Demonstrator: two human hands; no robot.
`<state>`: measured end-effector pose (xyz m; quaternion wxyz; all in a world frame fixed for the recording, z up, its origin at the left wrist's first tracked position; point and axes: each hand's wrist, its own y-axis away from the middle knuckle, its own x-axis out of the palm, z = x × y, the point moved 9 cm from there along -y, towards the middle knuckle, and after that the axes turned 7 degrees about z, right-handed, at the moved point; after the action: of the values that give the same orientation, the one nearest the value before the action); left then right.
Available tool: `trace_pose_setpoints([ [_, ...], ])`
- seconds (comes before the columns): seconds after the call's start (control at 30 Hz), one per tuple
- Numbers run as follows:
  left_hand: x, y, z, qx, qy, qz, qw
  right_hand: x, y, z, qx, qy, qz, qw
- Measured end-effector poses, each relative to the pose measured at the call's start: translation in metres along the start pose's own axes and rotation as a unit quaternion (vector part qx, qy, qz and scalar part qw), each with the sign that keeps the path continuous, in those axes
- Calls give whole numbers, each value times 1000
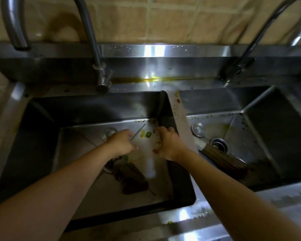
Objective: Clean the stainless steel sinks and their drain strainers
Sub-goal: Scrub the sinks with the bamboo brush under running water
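Note:
Both my hands are down in the left sink (pixel 42 136). My left hand (pixel 122 143) hovers over the sink floor with its fingers curled under; what is inside them is hidden. My right hand (pixel 169 145) is by the sink's right wall, fingers curled round brownish food scraps (pixel 154 151). Green and yellow scraps (pixel 147 134) lie between the hands. The left drain strainer (pixel 109 165) is partly hidden under my left wrist, with a dark brown mass (pixel 132 180) beside it. The right sink (pixel 268 129) has its drain strainer (pixel 219 143) showing.
A bundled bamboo brush (pixel 224 161) lies in the right sink, next to its drain. Round overflow caps (pixel 109 133) (pixel 198 129) sit on both back walls. Two faucets (pixel 101 73) (pixel 247 54) rise from the stained back ledge. Grime dots the divider (pixel 179 108).

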<state>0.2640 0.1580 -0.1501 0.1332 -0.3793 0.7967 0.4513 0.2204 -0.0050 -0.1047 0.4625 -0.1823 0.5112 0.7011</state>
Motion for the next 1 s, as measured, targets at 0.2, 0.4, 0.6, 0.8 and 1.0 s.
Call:
trace_pose_setpoints([
  [0.2,26,-2,-61,37,6,25,999,-53,22,-50,36,-35,-101,994],
  [0.4,36,-1,-136,84,2,-18,996,-70,16,-122,82,-20,-86,993],
  [0.6,77,-11,-210,99,10,-42,994,-82,1,-190,63,-4,-66,996],
  [0.8,132,-41,-232,43,39,-63,996,-67,-29,-249,40,15,-10,999],
  [1.0,174,-72,-230,-15,13,-57,998,-37,-65,-287,15,25,58,998],
])
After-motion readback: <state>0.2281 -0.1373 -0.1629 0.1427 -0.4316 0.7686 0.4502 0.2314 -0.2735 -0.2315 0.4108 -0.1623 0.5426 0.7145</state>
